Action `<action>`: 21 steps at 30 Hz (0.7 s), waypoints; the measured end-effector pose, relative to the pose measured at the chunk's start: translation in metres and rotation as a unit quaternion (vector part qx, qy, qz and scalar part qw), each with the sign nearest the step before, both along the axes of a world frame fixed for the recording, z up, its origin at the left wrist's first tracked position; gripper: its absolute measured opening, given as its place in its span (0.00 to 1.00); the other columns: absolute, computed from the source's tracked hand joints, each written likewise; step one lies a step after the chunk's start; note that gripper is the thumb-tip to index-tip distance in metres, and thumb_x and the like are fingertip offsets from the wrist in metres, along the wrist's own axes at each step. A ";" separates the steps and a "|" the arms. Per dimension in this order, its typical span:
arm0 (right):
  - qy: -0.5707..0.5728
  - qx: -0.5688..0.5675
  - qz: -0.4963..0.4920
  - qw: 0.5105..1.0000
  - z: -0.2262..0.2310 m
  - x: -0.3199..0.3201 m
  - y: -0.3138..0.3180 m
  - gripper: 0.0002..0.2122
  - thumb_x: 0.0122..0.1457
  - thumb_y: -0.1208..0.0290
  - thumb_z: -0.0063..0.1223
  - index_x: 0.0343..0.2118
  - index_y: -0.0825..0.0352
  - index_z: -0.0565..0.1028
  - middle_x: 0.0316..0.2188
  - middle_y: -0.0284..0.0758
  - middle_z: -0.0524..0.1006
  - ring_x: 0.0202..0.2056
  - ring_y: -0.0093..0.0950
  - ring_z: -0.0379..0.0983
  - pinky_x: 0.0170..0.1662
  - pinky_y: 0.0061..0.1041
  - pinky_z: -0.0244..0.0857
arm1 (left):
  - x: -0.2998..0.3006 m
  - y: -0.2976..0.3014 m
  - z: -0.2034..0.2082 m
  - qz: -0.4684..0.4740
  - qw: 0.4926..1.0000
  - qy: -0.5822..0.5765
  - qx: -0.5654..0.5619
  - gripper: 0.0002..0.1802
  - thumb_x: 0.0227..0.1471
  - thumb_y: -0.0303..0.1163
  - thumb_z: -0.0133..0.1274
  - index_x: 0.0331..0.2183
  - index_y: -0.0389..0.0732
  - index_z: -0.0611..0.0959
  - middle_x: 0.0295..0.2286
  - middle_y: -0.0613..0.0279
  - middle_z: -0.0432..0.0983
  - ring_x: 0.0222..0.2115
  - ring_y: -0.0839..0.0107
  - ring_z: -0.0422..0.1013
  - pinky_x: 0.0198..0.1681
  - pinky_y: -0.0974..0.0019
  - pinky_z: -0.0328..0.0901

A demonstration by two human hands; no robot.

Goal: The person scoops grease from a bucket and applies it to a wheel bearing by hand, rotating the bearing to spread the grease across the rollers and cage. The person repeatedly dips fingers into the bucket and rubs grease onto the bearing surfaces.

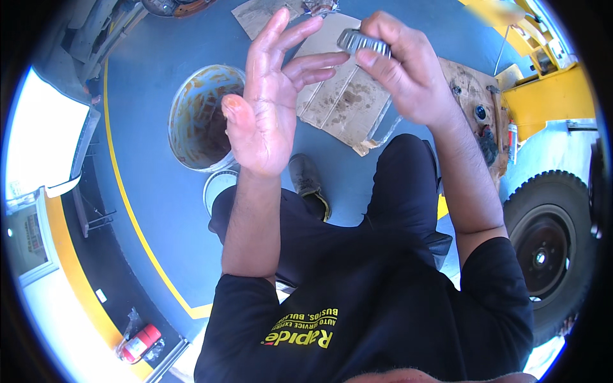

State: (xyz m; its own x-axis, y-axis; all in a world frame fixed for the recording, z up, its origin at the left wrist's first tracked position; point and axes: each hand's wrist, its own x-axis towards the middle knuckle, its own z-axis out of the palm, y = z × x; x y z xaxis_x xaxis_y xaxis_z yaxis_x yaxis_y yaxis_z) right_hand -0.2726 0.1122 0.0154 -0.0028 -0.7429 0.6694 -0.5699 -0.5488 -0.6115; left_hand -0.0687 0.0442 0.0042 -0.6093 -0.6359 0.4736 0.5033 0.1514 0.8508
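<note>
Between the thumb and fingers of my right hand [412, 76] is a metal tapered roller bearing [363, 43], its row of rollers showing along the side. My left hand [265, 118] is raised palm up, fingers spread, with shiny grease on the palm and a thicker smear at the thumb. The left fingertips come close to the bearing; whether they touch it I cannot tell. Below and left of that hand stands an open bucket [181, 143], its inner wall streaked with brownish-yellow grease.
Stained cardboard [348, 105] lies on the blue floor ahead. A round lid [216, 185] sits beside the bucket. At the right are another board [469, 80] with parts on it, a spray can [512, 142], yellow machinery [549, 102] and a large tyre [575, 210]. A red fire extinguisher [142, 343] is lower left.
</note>
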 end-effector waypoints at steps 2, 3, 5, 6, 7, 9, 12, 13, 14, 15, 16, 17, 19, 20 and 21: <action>0.155 -0.022 -0.014 0.988 0.006 -0.004 0.004 0.10 0.63 0.65 0.52 0.32 0.68 0.69 0.24 0.36 0.68 0.26 0.39 0.68 0.32 0.35 0.62 | 0.000 -0.002 -0.001 -0.011 0.999 0.029 0.022 0.66 0.53 0.85 0.24 0.71 0.38 0.51 0.65 0.32 0.57 0.53 0.43 0.74 0.58 0.49 0.66; 0.187 -0.023 -0.022 0.982 0.010 -0.006 0.006 0.11 0.60 0.64 0.54 0.32 0.67 0.70 0.24 0.37 0.70 0.27 0.42 0.70 0.32 0.37 0.63 | 0.000 -0.003 0.001 -0.017 0.999 0.036 0.029 0.66 0.53 0.85 0.24 0.71 0.38 0.51 0.65 0.32 0.57 0.53 0.42 0.74 0.58 0.49 0.66; 0.245 -0.027 -0.037 0.968 0.018 -0.008 0.010 0.12 0.55 0.61 0.59 0.32 0.65 0.72 0.25 0.40 0.74 0.28 0.47 0.73 0.32 0.41 0.66 | 0.002 -0.005 0.004 -0.031 0.998 0.039 0.035 0.66 0.53 0.85 0.24 0.71 0.38 0.51 0.64 0.31 0.57 0.53 0.42 0.74 0.58 0.48 0.66; 0.236 -0.013 -0.040 0.971 0.018 -0.012 0.013 0.11 0.55 0.62 0.59 0.32 0.65 0.72 0.25 0.40 0.74 0.28 0.47 0.73 0.31 0.39 0.66 | 0.003 -0.007 0.004 -0.039 0.998 0.036 0.035 0.66 0.53 0.85 0.24 0.71 0.38 0.51 0.64 0.31 0.58 0.53 0.41 0.74 0.57 0.48 0.66; 0.226 0.000 -0.044 0.973 0.017 -0.017 0.016 0.10 0.56 0.64 0.58 0.32 0.65 0.72 0.25 0.41 0.73 0.27 0.46 0.72 0.31 0.37 0.65 | 0.004 -0.009 0.004 -0.047 0.998 0.032 0.033 0.66 0.53 0.85 0.24 0.71 0.38 0.51 0.64 0.30 0.58 0.53 0.41 0.74 0.57 0.48 0.66; 0.152 0.027 -0.045 0.987 0.012 -0.021 0.019 0.09 0.58 0.66 0.58 0.31 0.65 0.72 0.24 0.39 0.72 0.26 0.43 0.71 0.31 0.33 0.64 | 0.008 -0.012 0.004 -0.082 0.991 0.087 0.063 0.65 0.54 0.84 0.24 0.71 0.38 0.51 0.63 0.30 0.59 0.53 0.40 0.74 0.57 0.48 0.67; -0.068 0.040 -0.009 0.997 -0.007 -0.022 0.023 0.08 0.64 0.70 0.58 0.32 0.66 0.70 0.24 0.33 0.68 0.26 0.25 0.66 0.31 0.24 0.59 | 0.001 -0.012 0.003 -0.071 0.991 0.082 0.072 0.64 0.55 0.83 0.24 0.71 0.37 0.52 0.63 0.30 0.59 0.54 0.39 0.73 0.58 0.47 0.66; -0.146 0.048 -0.003 0.988 -0.010 -0.014 0.021 0.09 0.64 0.69 0.58 0.33 0.67 0.71 0.24 0.32 0.68 0.27 0.23 0.65 0.32 0.24 0.59 | 0.000 -0.009 0.004 -0.049 0.995 0.060 0.068 0.63 0.55 0.83 0.24 0.70 0.37 0.53 0.63 0.30 0.59 0.55 0.38 0.72 0.59 0.46 0.66; -0.222 0.056 0.003 0.973 -0.012 0.000 0.022 0.10 0.65 0.68 0.58 0.34 0.68 0.71 0.24 0.31 0.67 0.27 0.21 0.64 0.32 0.23 0.59 | -0.002 -0.009 0.002 -0.047 0.994 0.071 0.074 0.61 0.57 0.81 0.23 0.70 0.38 0.54 0.63 0.33 0.62 0.55 0.41 0.72 0.59 0.48 0.64; -0.296 0.064 0.008 0.953 -0.013 0.015 0.022 0.11 0.66 0.67 0.58 0.36 0.69 0.71 0.24 0.30 0.67 0.28 0.18 0.63 0.32 0.22 0.59 | -0.007 -0.010 -0.003 -0.044 0.992 0.082 0.080 0.59 0.59 0.79 0.22 0.70 0.38 0.55 0.62 0.37 0.64 0.56 0.43 0.72 0.60 0.49 0.63; -0.311 0.072 -0.022 0.947 -0.016 0.033 0.021 0.13 0.68 0.63 0.56 0.41 0.70 0.72 0.26 0.35 0.73 0.29 0.26 0.71 0.34 0.25 0.65 | -0.010 -0.009 -0.006 -0.039 0.991 0.093 0.086 0.56 0.60 0.77 0.22 0.70 0.39 0.57 0.61 0.40 0.67 0.56 0.46 0.72 0.61 0.50 0.61; -0.260 0.064 -0.066 0.961 -0.020 0.046 0.015 0.13 0.68 0.62 0.55 0.42 0.70 0.72 0.28 0.38 0.75 0.30 0.30 0.74 0.36 0.27 0.66 | -0.017 -0.006 -0.008 -0.044 0.990 0.096 0.097 0.56 0.61 0.77 0.21 0.70 0.39 0.57 0.61 0.40 0.67 0.58 0.46 0.70 0.63 0.49 0.59; -0.157 0.050 -0.149 0.975 -0.028 0.072 0.004 0.14 0.69 0.62 0.53 0.45 0.71 0.74 0.31 0.42 0.78 0.33 0.37 0.79 0.38 0.31 0.70 | -0.026 0.001 -0.009 -0.048 0.987 0.100 0.120 0.56 0.61 0.76 0.20 0.69 0.38 0.59 0.62 0.40 0.66 0.62 0.46 0.65 0.66 0.48 0.55; -0.150 0.059 -0.134 0.978 -0.029 0.082 0.004 0.15 0.69 0.61 0.53 0.46 0.70 0.74 0.32 0.44 0.79 0.35 0.40 0.79 0.39 0.34 0.71 | -0.024 -0.004 -0.011 -0.022 0.999 0.012 0.025 0.64 0.56 0.81 0.20 0.69 0.32 0.56 0.65 0.31 0.57 0.67 0.39 0.55 0.69 0.42 0.50; -0.142 0.068 -0.119 0.980 -0.029 0.093 0.007 0.15 0.70 0.61 0.52 0.47 0.70 0.74 0.34 0.46 0.79 0.36 0.44 0.80 0.40 0.36 0.71 | -0.024 -0.007 -0.012 -0.010 0.999 0.024 0.043 0.64 0.56 0.81 0.19 0.69 0.31 0.56 0.65 0.30 0.57 0.67 0.39 0.55 0.69 0.42 0.49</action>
